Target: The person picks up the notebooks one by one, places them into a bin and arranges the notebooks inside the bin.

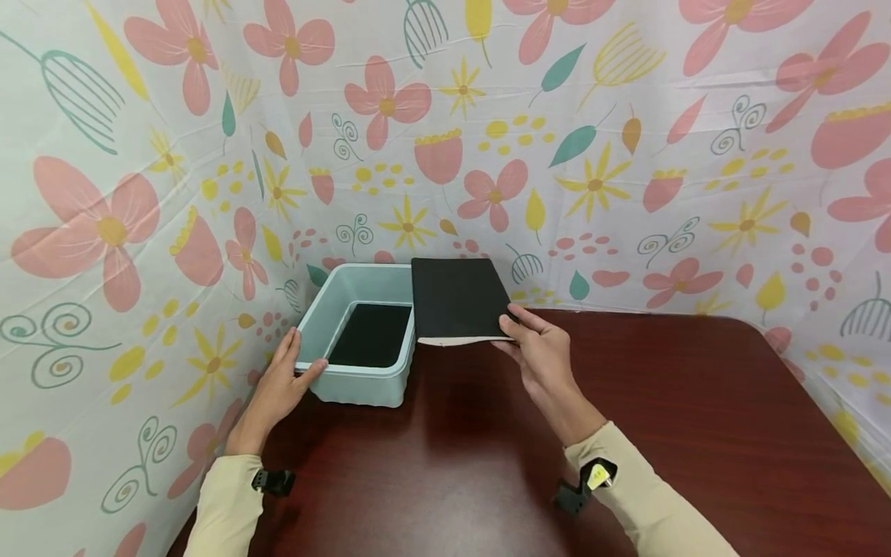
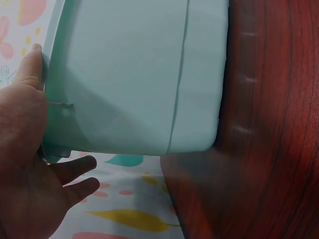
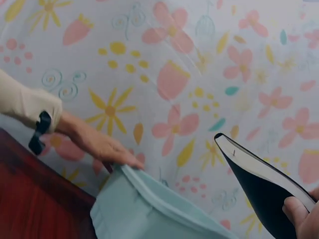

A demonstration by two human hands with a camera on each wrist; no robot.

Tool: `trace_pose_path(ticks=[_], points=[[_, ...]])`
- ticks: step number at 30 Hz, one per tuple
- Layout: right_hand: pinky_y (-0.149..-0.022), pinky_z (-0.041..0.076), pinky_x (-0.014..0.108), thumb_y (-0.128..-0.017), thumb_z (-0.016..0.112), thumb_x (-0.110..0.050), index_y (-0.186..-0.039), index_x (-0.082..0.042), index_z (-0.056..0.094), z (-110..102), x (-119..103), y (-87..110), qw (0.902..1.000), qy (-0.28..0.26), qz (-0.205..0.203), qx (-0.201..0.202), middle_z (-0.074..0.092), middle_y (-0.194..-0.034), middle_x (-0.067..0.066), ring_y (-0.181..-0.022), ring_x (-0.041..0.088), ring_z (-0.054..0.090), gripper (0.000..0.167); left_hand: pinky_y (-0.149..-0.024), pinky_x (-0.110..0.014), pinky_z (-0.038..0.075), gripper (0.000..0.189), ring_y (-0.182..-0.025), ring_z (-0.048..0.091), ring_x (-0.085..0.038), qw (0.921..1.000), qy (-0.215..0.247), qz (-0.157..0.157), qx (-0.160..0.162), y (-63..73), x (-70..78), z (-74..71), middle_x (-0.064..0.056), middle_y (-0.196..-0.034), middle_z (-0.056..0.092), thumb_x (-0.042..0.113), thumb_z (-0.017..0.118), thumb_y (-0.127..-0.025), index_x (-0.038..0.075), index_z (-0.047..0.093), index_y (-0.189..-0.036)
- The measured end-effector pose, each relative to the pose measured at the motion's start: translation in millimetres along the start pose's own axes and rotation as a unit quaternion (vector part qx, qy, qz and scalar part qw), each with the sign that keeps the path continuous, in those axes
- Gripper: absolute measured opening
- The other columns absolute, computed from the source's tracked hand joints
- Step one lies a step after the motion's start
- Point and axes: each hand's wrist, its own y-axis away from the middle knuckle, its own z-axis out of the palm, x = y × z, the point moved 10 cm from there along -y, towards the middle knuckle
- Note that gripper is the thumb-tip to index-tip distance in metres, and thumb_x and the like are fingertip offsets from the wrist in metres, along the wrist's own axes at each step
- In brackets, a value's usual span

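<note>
A light teal plastic bin [image 1: 358, 387] stands at the left of the table, against the patterned cloth. My left hand [image 1: 277, 387] grips the bin's near left corner, thumb on the front rim and fingers along the outer side. On the bin's floor lies a flat black rectangle [image 1: 370, 334] that looks like a book cover. My right hand [image 1: 544, 348] holds a black notebook [image 1: 459, 298] by its right edge, just right of the bin's rim and above the table. Pale page edges of the notebook show in the right wrist view.
The dark red wooden table [image 1: 682, 402] extends to the right and toward me. A white cloth with flowers and leaves [image 1: 612, 155] hangs behind the table and along its left side. A black strap [image 1: 274, 482] circles the left wrist.
</note>
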Motion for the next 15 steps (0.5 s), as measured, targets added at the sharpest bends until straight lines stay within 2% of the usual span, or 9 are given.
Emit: trace_pose_path(ticks=[5,11,15], points=[[-0.088,0.058,0.026,-0.102,0.061,-0.005,-0.15,-0.004,0.05,27.6,-9.1,-0.7,0.9994,-0.002,0.018,-0.031,0.037,-0.163,0.005,-0.138,0.021,0.05,0.049,-0.116,-0.069,0.019,0.096,-0.154,0.011,-0.046,0.9999,-0.012,-0.004,-0.004,0.1,-1.1,-0.9,-0.014,-0.172,-0.001,0.06,0.053,-0.101,0.006,0.004,-0.164],[-0.086,0.059,0.028,-0.101,0.063,-0.002,-0.147,-0.003,0.054,57.5,-14.0,-4.8,0.9988,0.005,0.024,-0.043,0.04,-0.159,0.009,-0.134,0.024,0.054,0.047,-0.117,-0.069,0.019,0.097,-0.154,0.011,-0.046,0.9997,-0.024,0.0,-0.003,0.6,-0.2,-2.6,-0.016,-0.172,0.0,0.059,0.053,-0.101,0.003,0.005,-0.164],[-0.092,0.057,0.033,-0.099,0.065,-0.002,-0.145,-0.002,0.056,72.2,-13.1,-9.8,0.9986,0.01,0.027,-0.045,0.043,-0.158,0.01,-0.13,0.026,0.058,0.046,-0.116,-0.069,0.019,0.097,-0.154,0.011,-0.047,0.9995,-0.032,-0.002,-0.003,-0.1,0.5,-2.0,-0.017,-0.172,0.001,0.06,0.054,-0.101,0.002,0.007,-0.163]])
